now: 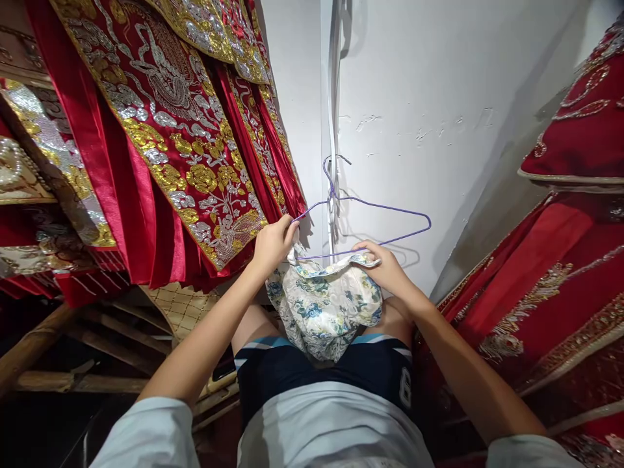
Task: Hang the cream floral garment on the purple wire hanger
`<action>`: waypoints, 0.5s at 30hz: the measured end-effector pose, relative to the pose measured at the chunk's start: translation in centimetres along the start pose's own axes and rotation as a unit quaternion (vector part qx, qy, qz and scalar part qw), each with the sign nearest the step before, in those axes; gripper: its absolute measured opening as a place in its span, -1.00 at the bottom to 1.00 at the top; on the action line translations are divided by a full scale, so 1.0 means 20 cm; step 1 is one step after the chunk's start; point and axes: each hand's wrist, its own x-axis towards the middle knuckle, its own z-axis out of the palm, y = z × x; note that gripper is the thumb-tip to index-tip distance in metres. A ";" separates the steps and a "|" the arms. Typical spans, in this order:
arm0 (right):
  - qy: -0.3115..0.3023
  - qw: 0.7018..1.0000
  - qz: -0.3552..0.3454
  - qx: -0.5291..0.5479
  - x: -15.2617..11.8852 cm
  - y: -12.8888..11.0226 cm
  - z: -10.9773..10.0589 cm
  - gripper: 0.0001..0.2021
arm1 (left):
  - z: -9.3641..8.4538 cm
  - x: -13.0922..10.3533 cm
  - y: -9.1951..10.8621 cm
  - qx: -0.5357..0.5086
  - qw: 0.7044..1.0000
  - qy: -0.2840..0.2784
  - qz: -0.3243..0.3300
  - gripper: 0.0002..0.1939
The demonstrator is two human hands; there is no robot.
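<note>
A purple wire hanger is held up in front of the white wall, its hook at the top. My left hand is closed on the hanger's left end together with a strap of a white garment with blue and green flowers. The garment hangs below the hanger's bottom bar, over my lap. My right hand pinches the garment's upper right edge by the bottom bar. The hanger's right end sticks out bare above my right hand.
Red costumes with gold and silver embroidery hang at the left, and more red beaded cloth hangs at the right. Bamboo poles stand at the lower left. A thin white upright strip runs down the white wall.
</note>
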 end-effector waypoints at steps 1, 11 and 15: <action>0.011 1.000 0.002 -0.003 -0.02 0.00 -0.03 -0.55 | 0.00 0.00 -0.02 -0.008 1.000 0.003 0.009 -0.66; 0.168 0.975 0.077 -0.123 0.18 0.04 -0.28 0.29 | -0.02 -0.01 -0.05 -0.029 0.999 -0.004 0.038 -0.66; 0.141 0.969 0.067 -0.189 0.23 0.04 -0.32 -0.25 | -0.05 0.00 -0.07 0.012 1.000 0.008 0.001 -0.65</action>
